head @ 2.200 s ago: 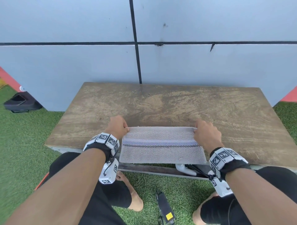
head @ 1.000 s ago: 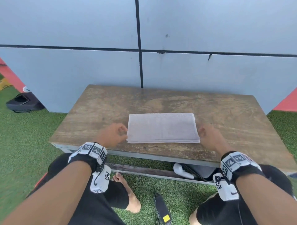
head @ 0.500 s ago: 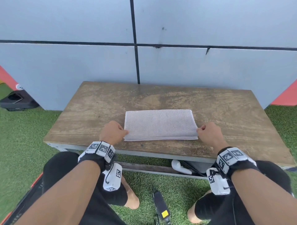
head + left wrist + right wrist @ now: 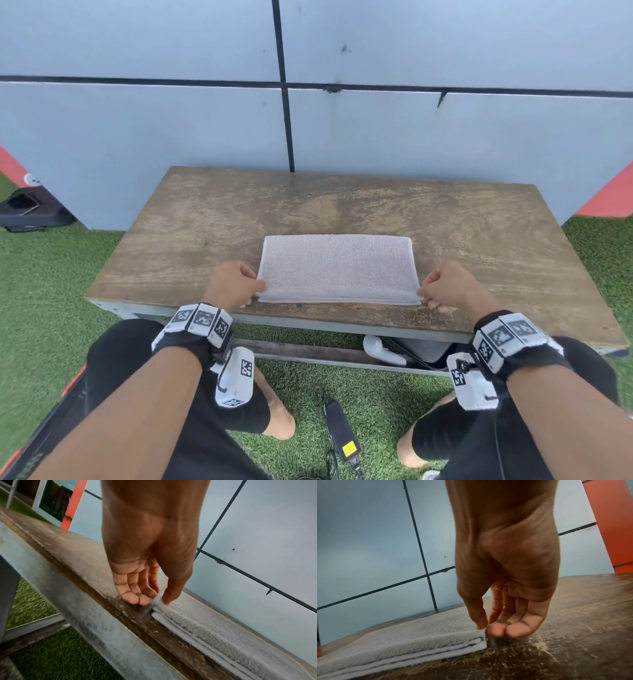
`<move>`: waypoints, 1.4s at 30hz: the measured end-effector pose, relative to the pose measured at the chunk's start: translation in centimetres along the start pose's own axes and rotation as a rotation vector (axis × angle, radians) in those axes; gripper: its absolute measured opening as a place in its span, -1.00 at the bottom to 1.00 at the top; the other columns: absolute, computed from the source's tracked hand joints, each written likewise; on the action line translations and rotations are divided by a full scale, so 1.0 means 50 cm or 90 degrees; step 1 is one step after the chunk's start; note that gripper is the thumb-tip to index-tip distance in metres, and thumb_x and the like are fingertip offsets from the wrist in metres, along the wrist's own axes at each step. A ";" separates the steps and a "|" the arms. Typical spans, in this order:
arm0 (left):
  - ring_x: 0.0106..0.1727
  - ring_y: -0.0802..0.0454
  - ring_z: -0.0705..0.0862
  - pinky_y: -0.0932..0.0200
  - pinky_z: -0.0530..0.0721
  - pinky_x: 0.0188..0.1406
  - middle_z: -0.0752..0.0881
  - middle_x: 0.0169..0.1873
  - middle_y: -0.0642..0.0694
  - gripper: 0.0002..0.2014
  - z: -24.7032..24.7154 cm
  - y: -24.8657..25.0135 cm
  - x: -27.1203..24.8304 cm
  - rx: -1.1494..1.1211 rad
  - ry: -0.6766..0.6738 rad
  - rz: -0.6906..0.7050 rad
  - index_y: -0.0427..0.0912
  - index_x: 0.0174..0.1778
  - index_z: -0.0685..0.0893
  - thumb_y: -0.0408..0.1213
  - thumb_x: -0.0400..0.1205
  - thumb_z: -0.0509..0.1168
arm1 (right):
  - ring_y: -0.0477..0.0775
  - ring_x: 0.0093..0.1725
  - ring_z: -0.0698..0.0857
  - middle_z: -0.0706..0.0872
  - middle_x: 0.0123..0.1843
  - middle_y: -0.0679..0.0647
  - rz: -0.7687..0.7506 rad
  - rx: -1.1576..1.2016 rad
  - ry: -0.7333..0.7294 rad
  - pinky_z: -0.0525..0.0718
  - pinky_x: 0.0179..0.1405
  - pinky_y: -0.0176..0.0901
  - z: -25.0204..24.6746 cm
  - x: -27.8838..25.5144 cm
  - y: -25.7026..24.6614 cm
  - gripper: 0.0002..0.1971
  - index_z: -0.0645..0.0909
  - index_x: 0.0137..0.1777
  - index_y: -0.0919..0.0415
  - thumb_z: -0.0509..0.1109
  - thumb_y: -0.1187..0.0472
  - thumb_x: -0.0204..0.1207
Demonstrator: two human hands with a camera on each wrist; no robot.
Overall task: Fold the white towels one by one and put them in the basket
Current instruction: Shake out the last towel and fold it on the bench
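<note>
Both hands on the towel's near corners, mid-fold.

The towel (image 4: 337, 269) lies flat, layered, mid-surface (image 4: 205, 219); left hand (image 4: 233, 286) pinches its near-left corner, right hand (image 4: 445, 286) its near-right, thumb over fingers. Next, I reckon: lift both corners evenly and fold again. No basket in view.

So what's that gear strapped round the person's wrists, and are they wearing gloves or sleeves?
No gloves or sleeves: both forearms and hands are bare. Each wrist has a black band carrying white blocks printed with black-and-white square codes. A white box with the same kind of code hangs below the left wrist, another below the right, each with a thin black cable.
</note>
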State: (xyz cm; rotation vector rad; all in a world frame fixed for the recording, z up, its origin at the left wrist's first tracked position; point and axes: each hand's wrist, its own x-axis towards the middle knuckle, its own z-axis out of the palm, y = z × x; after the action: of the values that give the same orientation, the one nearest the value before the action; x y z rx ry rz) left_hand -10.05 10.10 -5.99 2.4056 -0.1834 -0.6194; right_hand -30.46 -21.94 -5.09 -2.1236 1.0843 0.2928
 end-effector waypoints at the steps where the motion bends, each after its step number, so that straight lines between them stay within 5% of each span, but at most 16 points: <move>1: -0.25 0.04 0.73 0.15 0.71 -0.29 0.80 -0.19 -0.09 -0.80 0.000 0.004 0.000 0.019 0.012 0.009 -0.17 -0.02 0.63 -0.28 0.55 0.51 | 0.03 -0.37 0.67 0.79 -0.32 0.19 -0.003 -0.016 0.015 0.68 -0.35 -0.15 0.001 -0.001 -0.004 -0.84 0.68 -0.29 0.34 0.49 0.34 0.52; 4: 0.01 0.00 0.62 0.15 0.54 -0.09 0.66 0.01 -0.07 -0.76 0.016 0.020 0.003 0.100 0.112 0.119 -0.11 0.07 0.57 -0.25 0.55 0.45 | 0.11 -0.29 0.51 0.57 -0.30 0.09 -0.084 -0.052 0.164 0.47 -0.35 -0.13 0.014 -0.001 -0.035 -0.87 0.45 -0.27 0.17 0.36 0.35 0.37; 6: 0.23 0.00 0.49 0.13 0.49 0.18 0.54 0.16 -0.06 -0.74 0.046 0.041 0.004 0.125 0.155 0.247 -0.10 0.19 0.55 -0.23 0.61 0.39 | 0.13 0.02 0.46 0.49 -0.04 0.07 -0.174 -0.064 0.224 0.54 0.00 -0.04 0.040 0.005 -0.066 -0.86 0.49 -0.07 0.15 0.35 0.31 0.41; 10: 0.47 -0.04 0.43 0.10 0.47 0.44 0.41 0.47 -0.12 -0.68 0.126 0.105 0.016 0.155 0.106 0.421 -0.13 0.42 0.52 -0.26 0.73 0.24 | 0.16 0.46 0.37 0.39 0.46 0.16 -0.306 -0.141 0.201 0.45 0.49 0.10 0.120 0.013 -0.152 -0.55 0.35 0.48 0.20 0.28 0.21 0.61; 13: 0.75 -0.16 0.06 -0.09 0.20 0.70 0.18 0.72 -0.17 -0.55 0.179 0.134 0.036 0.155 0.046 0.396 -0.14 0.65 0.35 -0.24 0.81 0.08 | 0.27 0.76 -0.12 -0.12 0.78 0.15 -0.299 -0.225 0.106 0.01 0.70 0.36 0.185 0.031 -0.177 -0.35 -0.08 0.74 0.06 0.10 0.01 0.73; 17: 0.78 -0.12 -0.18 -0.09 -0.15 0.75 -0.08 0.78 -0.04 -0.45 0.224 0.110 0.054 0.360 0.038 0.358 -0.02 0.78 -0.05 -0.05 0.84 -0.22 | 0.06 0.74 -0.39 -0.39 0.77 -0.04 -0.296 -0.303 0.071 -0.33 0.69 0.32 0.232 0.049 -0.150 -0.40 -0.34 0.74 -0.16 -0.29 -0.18 0.74; 21: 0.78 -0.06 -0.18 -0.06 -0.18 0.75 -0.09 0.78 0.01 -0.41 0.233 0.093 0.059 0.383 0.074 0.369 0.06 0.78 -0.09 0.03 0.77 -0.37 | 0.05 0.74 -0.39 -0.37 0.78 -0.08 -0.303 -0.304 0.095 -0.33 0.69 0.31 0.236 0.064 -0.140 -0.38 -0.32 0.74 -0.19 -0.28 -0.23 0.72; 29: 0.78 -0.02 -0.16 -0.06 -0.19 0.75 -0.06 0.78 0.04 -0.46 0.235 0.093 0.063 0.338 0.077 0.360 0.14 0.78 -0.04 0.03 0.83 -0.21 | 0.03 0.74 -0.38 -0.37 0.77 -0.06 -0.297 -0.296 0.104 -0.30 0.71 0.25 0.228 0.062 -0.138 -0.36 -0.30 0.75 -0.18 -0.27 -0.28 0.70; 42: 0.77 0.04 -0.21 -0.05 -0.22 0.75 -0.15 0.77 0.07 -0.31 0.199 0.051 0.058 0.340 0.093 0.320 0.25 0.75 -0.11 0.38 0.70 -0.20 | 0.02 0.73 -0.40 -0.40 0.77 -0.06 -0.243 -0.277 0.129 -0.32 0.72 0.10 0.200 0.063 -0.092 -0.20 -0.32 0.76 -0.05 -0.24 -0.42 0.63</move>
State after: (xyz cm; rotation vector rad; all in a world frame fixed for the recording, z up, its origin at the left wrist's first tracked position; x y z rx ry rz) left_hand -12.16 1.77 -12.35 2.7297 -0.9590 -0.1666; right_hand -23.76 -15.19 -11.46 -2.7445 0.7427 0.1389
